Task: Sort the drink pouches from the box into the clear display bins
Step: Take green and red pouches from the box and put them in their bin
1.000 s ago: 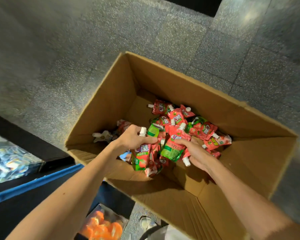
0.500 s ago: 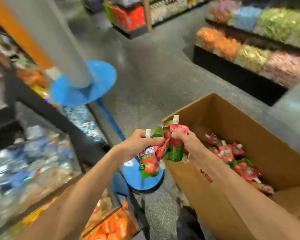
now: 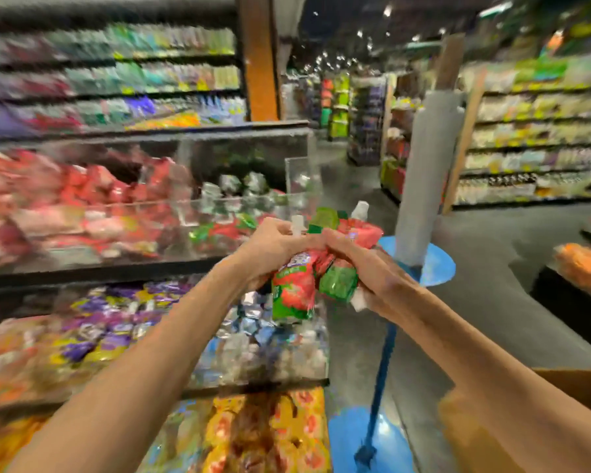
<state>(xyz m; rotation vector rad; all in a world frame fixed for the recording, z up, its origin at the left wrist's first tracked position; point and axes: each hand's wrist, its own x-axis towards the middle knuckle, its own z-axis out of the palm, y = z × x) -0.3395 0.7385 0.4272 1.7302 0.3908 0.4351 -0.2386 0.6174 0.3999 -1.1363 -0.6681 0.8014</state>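
At 4 o'clock, nearest, 1 corner of the cardboard box shows. Past it, mid-view, the left hand and right hand meet, each with fingers curled round red-and-green drink pouches, 2 white spouts sticking up. Beyond, at 10 o'clock, a clear display bin holds similar pouches. Blurred shelves stand farthest, at 2 o'clock.

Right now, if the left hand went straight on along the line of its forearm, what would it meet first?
The left hand would probably first meet the right hand, pressed against it round the bunch of drink pouches; beyond that, depth is unclear.
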